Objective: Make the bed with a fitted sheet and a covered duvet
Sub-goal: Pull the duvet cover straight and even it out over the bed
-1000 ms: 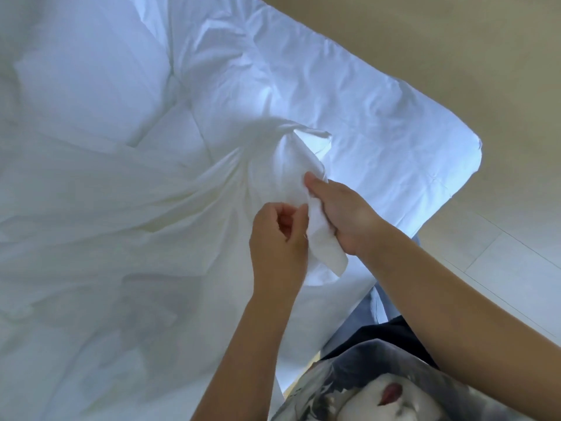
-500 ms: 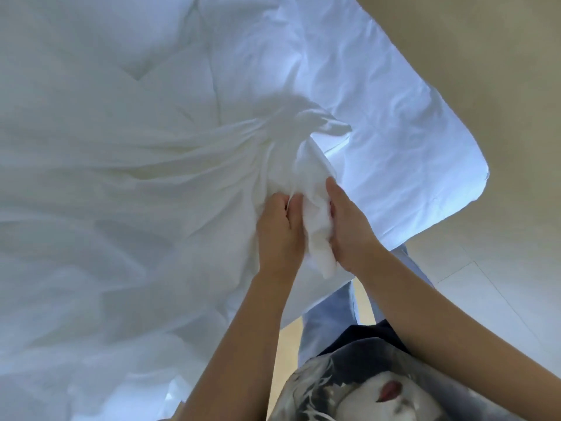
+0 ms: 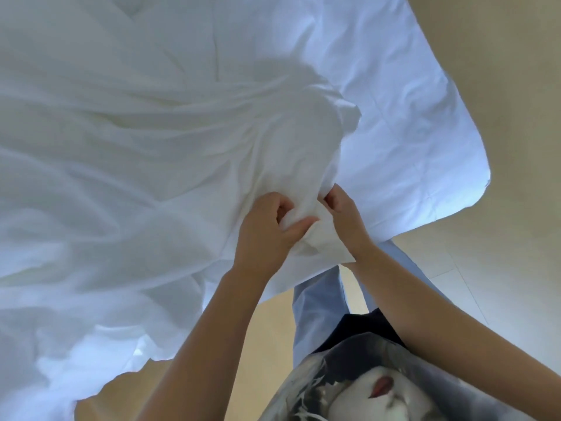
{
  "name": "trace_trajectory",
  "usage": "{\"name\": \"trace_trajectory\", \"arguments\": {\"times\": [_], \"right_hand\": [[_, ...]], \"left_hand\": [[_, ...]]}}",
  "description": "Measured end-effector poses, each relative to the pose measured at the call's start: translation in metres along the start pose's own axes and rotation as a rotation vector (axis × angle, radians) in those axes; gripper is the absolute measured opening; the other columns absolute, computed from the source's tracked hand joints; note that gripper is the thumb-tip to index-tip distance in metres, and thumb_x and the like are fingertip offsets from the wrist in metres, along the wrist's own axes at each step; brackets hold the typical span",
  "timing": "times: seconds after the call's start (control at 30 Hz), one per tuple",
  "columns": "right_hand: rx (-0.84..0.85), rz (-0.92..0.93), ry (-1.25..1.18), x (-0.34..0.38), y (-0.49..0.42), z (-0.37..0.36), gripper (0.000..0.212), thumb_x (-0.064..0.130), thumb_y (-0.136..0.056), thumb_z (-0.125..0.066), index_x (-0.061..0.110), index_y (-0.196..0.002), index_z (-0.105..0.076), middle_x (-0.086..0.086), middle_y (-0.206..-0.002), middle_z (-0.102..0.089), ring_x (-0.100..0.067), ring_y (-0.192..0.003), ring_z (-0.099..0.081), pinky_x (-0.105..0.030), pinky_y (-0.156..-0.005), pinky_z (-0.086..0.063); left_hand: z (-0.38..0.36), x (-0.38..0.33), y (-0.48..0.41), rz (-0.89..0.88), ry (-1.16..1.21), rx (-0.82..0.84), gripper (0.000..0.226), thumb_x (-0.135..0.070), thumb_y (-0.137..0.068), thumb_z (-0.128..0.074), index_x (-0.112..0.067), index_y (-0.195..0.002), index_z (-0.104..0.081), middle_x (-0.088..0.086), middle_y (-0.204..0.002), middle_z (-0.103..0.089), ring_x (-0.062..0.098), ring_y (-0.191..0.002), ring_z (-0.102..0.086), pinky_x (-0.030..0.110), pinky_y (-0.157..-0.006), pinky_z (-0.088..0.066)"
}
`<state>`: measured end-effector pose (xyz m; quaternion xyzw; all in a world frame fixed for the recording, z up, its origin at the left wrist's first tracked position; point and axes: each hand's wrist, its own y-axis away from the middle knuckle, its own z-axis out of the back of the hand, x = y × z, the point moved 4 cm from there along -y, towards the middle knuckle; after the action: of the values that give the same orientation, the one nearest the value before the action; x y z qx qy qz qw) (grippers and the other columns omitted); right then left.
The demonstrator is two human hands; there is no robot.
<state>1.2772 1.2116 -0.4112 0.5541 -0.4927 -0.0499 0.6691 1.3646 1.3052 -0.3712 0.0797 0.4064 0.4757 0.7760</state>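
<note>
A white duvet cover [image 3: 158,165] lies bunched and creased over the left and middle of the view. Under it spreads a flat white quilted duvet [image 3: 403,123], whose right corner hangs over the floor. My left hand [image 3: 267,229] grips a gathered fold of the cover near its corner. My right hand [image 3: 346,217] pinches the same corner from the right, and a white flap of it [image 3: 326,247] sticks out between the two hands. What lies inside the bunched corner is hidden.
Beige floor [image 3: 501,71] shows at the right and below the bedding's edge. My light blue trouser legs [image 3: 318,302] and patterned shirt [image 3: 349,387] are directly beneath my arms. The bed frame is hidden by fabric.
Both hands have drawn closer together on the fabric corner and pulled it down toward my body. More floor shows under the bedding's edge.
</note>
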Motion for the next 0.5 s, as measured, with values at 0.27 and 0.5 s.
{"name": "trace_trajectory", "arguments": {"times": [0.27,0.5], "right_hand": [[0.071,0.025,0.014,-0.007,-0.003,0.002,0.024,0.0,-0.087,-0.048,0.021,-0.086,-0.06,0.0,-0.081,-0.063,-0.01,-0.072,-0.058,-0.021,-0.064,-0.048],[0.014,0.084,-0.025,-0.016,-0.006,0.0,0.009,0.02,-0.09,-0.058,0.024,-0.093,-0.051,0.007,-0.087,-0.06,-0.005,-0.08,-0.06,-0.014,-0.065,-0.048]], "left_hand": [[-0.026,0.001,-0.007,0.045,0.0,0.054,0.043,-0.027,-0.079,-0.068,-0.018,-0.118,-0.053,-0.016,-0.102,-0.05,0.011,-0.102,-0.047,0.018,-0.075,-0.034],[-0.029,0.004,-0.01,0.162,0.189,-0.137,0.007,-0.011,-0.09,-0.053,-0.012,-0.085,-0.057,-0.007,-0.073,-0.055,0.008,-0.066,-0.05,0.006,-0.055,-0.038]]}}
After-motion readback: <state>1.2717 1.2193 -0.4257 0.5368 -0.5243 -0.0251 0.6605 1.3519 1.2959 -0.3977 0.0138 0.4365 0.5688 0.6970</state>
